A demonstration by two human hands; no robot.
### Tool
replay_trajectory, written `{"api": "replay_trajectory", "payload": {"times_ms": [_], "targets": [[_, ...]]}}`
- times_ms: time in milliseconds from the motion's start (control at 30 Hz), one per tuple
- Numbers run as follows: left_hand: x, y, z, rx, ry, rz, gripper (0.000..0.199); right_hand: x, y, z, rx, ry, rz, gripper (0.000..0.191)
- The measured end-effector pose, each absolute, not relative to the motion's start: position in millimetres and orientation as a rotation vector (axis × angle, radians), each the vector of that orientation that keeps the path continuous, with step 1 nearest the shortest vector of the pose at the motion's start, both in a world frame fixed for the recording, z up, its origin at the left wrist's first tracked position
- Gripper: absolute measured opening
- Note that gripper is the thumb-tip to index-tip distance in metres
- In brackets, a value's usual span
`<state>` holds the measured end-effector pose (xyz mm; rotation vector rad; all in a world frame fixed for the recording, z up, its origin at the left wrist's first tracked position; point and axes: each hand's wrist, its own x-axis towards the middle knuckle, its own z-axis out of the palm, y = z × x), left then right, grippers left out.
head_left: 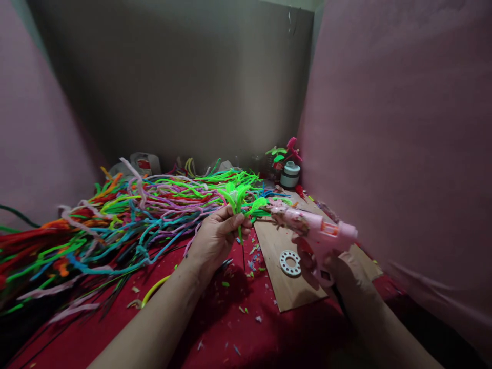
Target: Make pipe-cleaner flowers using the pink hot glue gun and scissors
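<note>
Between the thumb and fingers of my left hand (225, 230) is the stem of a bright green pipe-cleaner flower (235, 195), held upright with a thin dark wire below it. A green leaf-shaped piece (258, 205) juts out at its right side. My right hand (338, 269) is wrapped round the handle of a pink hot glue gun (321, 230). The gun points left, its nozzle close to the green leaf piece; whether they touch I cannot tell. Brownish residue coats the front of the gun.
A large heap of coloured pipe cleaners (154, 215) spreads over the left of the red cloth (226, 328). Under the gun lies a brown board (271, 256) with a white ring with holes (290, 263). A pale green jar (290, 174) stands at the back right. Pink sheets (403, 128) flank the table.
</note>
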<state>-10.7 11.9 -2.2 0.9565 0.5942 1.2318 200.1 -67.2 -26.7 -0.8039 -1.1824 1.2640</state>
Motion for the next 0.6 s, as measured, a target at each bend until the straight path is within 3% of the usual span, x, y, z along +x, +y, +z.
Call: {"api": "replay_trajectory", "payload": {"times_ms": [600], "targets": [[-10.8,11.0,0.2,0.977,0.599,1.250,0.023,191.3,-54.8,-30.9,-0.839,-1.113,1.260,0.029]]}}
